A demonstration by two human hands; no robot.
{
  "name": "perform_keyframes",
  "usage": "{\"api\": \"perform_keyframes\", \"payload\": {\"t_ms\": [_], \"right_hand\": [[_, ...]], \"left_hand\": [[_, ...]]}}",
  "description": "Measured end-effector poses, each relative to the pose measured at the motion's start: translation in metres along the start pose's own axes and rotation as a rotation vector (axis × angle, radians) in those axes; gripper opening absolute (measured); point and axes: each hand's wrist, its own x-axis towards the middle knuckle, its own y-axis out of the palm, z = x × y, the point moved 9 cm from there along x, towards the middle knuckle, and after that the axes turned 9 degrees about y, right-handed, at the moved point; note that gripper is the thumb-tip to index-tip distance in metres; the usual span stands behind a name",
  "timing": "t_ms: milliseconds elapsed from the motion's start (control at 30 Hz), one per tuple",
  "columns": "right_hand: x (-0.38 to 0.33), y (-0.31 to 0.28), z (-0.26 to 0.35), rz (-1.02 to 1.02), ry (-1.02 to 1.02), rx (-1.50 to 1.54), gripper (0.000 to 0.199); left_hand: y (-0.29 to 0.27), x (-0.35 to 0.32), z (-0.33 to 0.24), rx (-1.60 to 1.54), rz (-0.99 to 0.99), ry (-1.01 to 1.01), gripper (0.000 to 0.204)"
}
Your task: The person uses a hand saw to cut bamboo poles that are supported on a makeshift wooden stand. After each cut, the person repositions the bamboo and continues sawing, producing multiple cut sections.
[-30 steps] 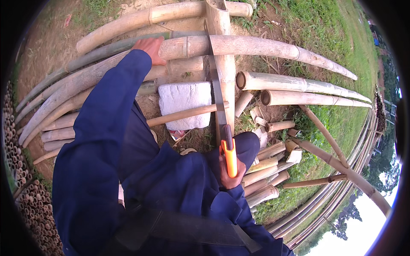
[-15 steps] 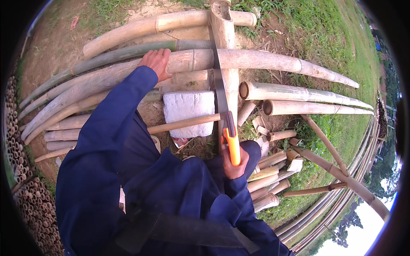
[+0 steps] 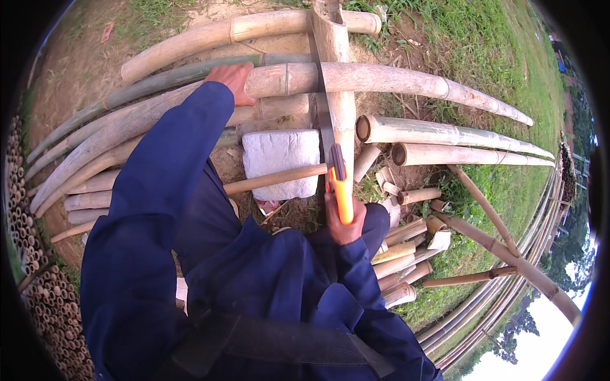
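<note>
Far to the left of the white block [image 3: 281, 149], a stack of bamboo [image 3: 57, 317] showed its round cut ends. Nearer the block, on its left, several bamboo poles [image 3: 89, 206] lay side by side on the ground, and a green pole [image 3: 159, 81] ran beyond them.

Beyond the block and a little to its left, the left hand [image 3: 234, 82], at the end of a dark blue sleeve [image 3: 159, 184], gripped a thick bamboo pole [image 3: 387, 79] from above, fingers toward the far side. This pole passed beyond the block from left to right. A wooden stick [image 3: 276, 179] lay slantwise across the block itself, its right end near the saw.

Just right of the block, a hollow bamboo log [image 3: 343, 124] pointed away from the person, beneath the thick pole. Along its left side the blade [image 3: 326, 117] of the saw stretched away and crossed the thick pole; how deep it sat could not be told. Right of the block and on its near side, the right hand [image 3: 346, 223] was closed around the saw's orange handle [image 3: 344, 197].

Farther right of the block lay two hollow-ended poles [image 3: 457, 145], with a heap of short bamboo pieces [image 3: 397, 257] nearer the person. Farthest right of it, a sloping bamboo post [image 3: 534, 276] stood before a row of long poles [image 3: 473, 330].
</note>
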Motion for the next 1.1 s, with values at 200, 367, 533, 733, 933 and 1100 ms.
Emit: {"api": "perform_keyframes", "payload": {"t_ms": [200,367,533,733,933,1100], "right_hand": [[0.024,0.024,0.000,0.049,0.014,0.203,0.015],[-0.085,-0.025,-0.035,-0.093,-0.108,0.070,0.030],[0.064,0.023,0.035,-0.055,-0.159,0.180,0.017],[-0.051,-0.015,-0.039,-0.055,-0.048,0.144,0.018],[0.012,0.005,0.004,-0.062,0.005,-0.025,0.013],[0.060,0.036,0.017,0.048,-0.125,0.192,0.019]], "left_hand": [[0.009,0.002,0.009,-0.074,0.057,0.049,0.086],[0.013,0.017,0.028,-0.172,0.010,0.065,0.083],[-0.001,0.032,0.018,-0.212,0.003,0.087,0.077],[0.003,0.020,0.023,-0.185,0.118,0.084,0.079],[-0.005,0.016,0.006,-0.071,0.069,0.005,0.091],[0.005,0.005,0.009,-0.049,0.048,0.041,0.092]]}}
